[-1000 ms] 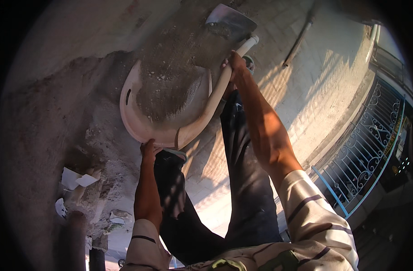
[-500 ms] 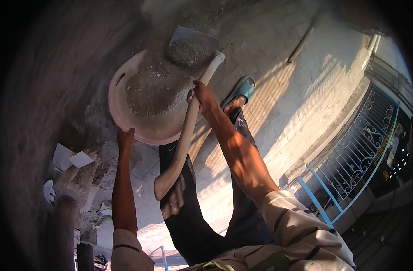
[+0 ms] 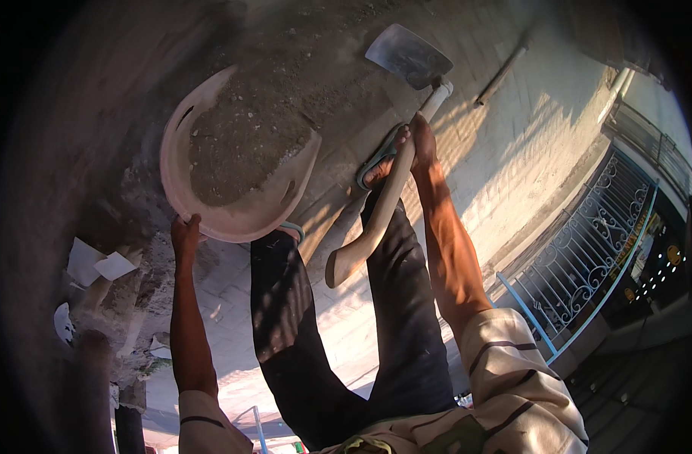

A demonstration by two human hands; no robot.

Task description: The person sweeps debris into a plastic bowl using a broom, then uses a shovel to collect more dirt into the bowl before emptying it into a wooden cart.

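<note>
My left hand (image 3: pixel 185 231) grips the near rim of a round pale pink basin (image 3: pixel 282 198) that holds a heap of grey-brown sand or mortar mix (image 3: pixel 246 144). My right hand (image 3: pixel 422 142) is shut on the pale wooden handle (image 3: pixel 376 219) of a hoe. Its flat metal blade (image 3: pixel 408 55) rests on the ground just beyond the basin, to the right. My legs in dark trousers (image 3: pixel 391 303) stand below, one foot in a blue-green sandal (image 3: pixel 378 157).
Loose sand and cement dust cover the ground (image 3: pixel 119 151) left of the basin. A thin rod (image 3: pixel 502 73) lies on the sunlit paved floor at upper right. A blue ornamental metal railing (image 3: pixel 588 257) runs along the right. Paper scraps (image 3: pixel 96 263) lie at lower left.
The basin has shifted left and lower in view. The hoe blade has come off the basin's mix and now sits on the ground to its right. My left hand stays on the rim.
</note>
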